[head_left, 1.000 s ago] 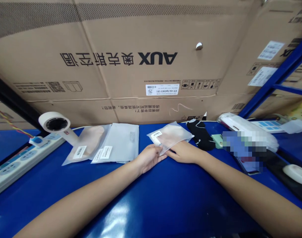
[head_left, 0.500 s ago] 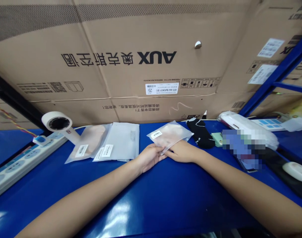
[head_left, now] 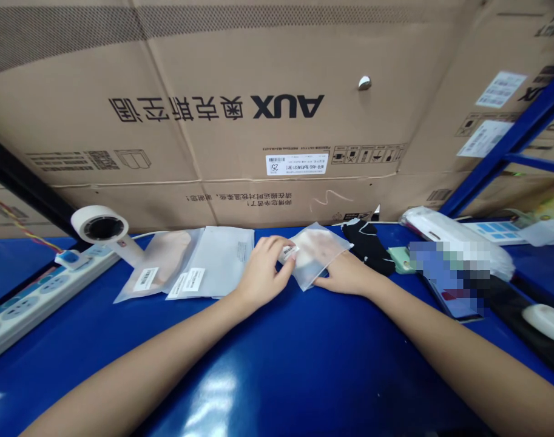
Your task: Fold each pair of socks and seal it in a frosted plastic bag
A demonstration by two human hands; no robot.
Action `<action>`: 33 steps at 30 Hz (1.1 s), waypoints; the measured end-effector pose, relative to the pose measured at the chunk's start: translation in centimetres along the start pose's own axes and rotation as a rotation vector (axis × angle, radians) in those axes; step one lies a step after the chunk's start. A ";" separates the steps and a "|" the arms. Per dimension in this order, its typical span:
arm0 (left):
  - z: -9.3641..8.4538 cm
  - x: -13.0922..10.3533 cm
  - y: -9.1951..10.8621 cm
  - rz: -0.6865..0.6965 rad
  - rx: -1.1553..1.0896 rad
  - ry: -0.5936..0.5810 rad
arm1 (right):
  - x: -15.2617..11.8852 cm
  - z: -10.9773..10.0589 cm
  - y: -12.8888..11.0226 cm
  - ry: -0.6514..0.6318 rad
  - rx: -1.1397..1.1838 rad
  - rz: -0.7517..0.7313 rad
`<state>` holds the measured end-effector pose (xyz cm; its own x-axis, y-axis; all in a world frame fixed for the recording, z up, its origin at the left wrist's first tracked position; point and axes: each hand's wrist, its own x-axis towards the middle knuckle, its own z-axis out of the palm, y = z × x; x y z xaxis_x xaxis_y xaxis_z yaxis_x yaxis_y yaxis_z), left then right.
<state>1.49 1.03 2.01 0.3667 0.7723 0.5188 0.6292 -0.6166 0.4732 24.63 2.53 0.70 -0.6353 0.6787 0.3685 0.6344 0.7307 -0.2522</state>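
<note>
A frosted plastic bag (head_left: 310, 270) with a small barcode label lies over the blue table. My left hand (head_left: 264, 267) pinches its left edge by the label, thumb in front and fingers curled behind. Into the bag's right side reaches my right hand (head_left: 349, 272); its fingers blur behind the plastic, and a pale item shows there too. Black socks (head_left: 370, 243) lie just beyond the right wrist. Left of my left hand are a stack of flat frosted bags (head_left: 224, 258) and a labelled bag with a skin-toned item inside (head_left: 161, 261).
A white handheld dryer-like device (head_left: 106, 227) stands beside a power strip (head_left: 35, 303) at the left. To the right are a green item (head_left: 400, 259), a phone (head_left: 454, 291), a plastic-wrapped white package (head_left: 459, 240) and a mouse (head_left: 547, 321). A large cardboard box (head_left: 222, 145) walls the back.
My left hand has moved up and left from the bag's lower edge to its left edge near the label. My right hand stays at the bag, which has turned slightly.
</note>
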 end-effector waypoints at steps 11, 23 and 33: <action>0.4 1.5 -2.6 -0.501 -0.176 -0.462 | 0.1 -0.2 -1.5 -0.164 0.212 -0.179; 0.9 0.4 -2.3 -0.342 -0.092 -0.333 | -0.4 -0.2 -1.9 -0.192 0.211 -0.174; 1.7 -0.9 -1.5 -0.093 -0.029 -0.352 | 0.5 3.4 -0.1 -0.011 0.052 -0.176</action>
<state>1.34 1.57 -0.36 0.5252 0.8275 0.1983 0.6533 -0.5414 0.5291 22.78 3.03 -2.20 -0.7396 0.5405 0.4010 0.4894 0.8409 -0.2308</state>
